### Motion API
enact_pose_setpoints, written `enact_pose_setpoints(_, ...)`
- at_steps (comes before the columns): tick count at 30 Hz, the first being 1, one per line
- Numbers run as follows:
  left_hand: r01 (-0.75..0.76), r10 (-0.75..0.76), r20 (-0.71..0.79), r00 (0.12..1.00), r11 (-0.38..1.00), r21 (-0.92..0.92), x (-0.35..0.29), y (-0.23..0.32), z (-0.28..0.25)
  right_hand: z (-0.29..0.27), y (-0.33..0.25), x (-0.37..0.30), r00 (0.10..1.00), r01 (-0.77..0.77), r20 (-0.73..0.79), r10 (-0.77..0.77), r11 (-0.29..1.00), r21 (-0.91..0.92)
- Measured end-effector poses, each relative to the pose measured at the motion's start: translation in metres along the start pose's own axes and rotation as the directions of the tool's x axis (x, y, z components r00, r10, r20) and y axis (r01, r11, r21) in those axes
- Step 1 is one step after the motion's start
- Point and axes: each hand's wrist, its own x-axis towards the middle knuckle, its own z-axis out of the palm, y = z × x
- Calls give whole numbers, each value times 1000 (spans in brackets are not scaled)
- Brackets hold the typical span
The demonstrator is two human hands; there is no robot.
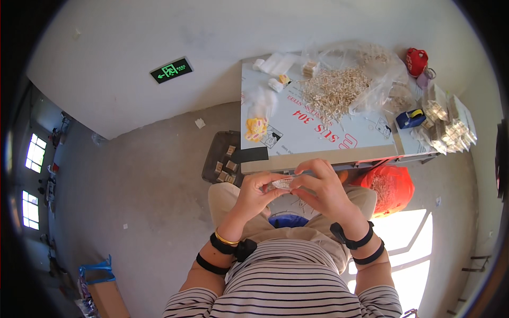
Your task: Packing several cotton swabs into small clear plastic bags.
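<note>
In front of my lap, both hands meet at a small bundle of cotton swabs point(282, 183), its white tips facing up; a clear wrap seems to surround it. My left hand point(253, 195) is closed around its left side, thumb and forefinger on the edge. On the other side my right hand point(324, 190) has bent fingers pressed to the bundle's right edge. Beyond the hands, a loose heap of cotton swabs point(333, 94) lies on the metal-topped table point(289, 142), partly spilling from a large clear plastic bag point(379, 85).
Packed swab bundles point(450, 124) are stacked at the table's right, beside a blue tape dispenser point(410, 118). Yellow-printed packets point(256, 129) lie at left. A dark bin point(213, 153) with several bundles stands left of my knees; a red bag point(395, 188) sits under the table's right side.
</note>
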Motion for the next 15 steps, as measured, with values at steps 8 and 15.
enact_pose_setpoints(8,108,-102,51,993,984,-138,1,-13,2,2,5,3,998,64,-16,-64,998,12)
enact_pose_setpoints(15,148,-131,72,989,908,-392,9,-39,7,22,33,-6,931,-319,-13,364,832,455)
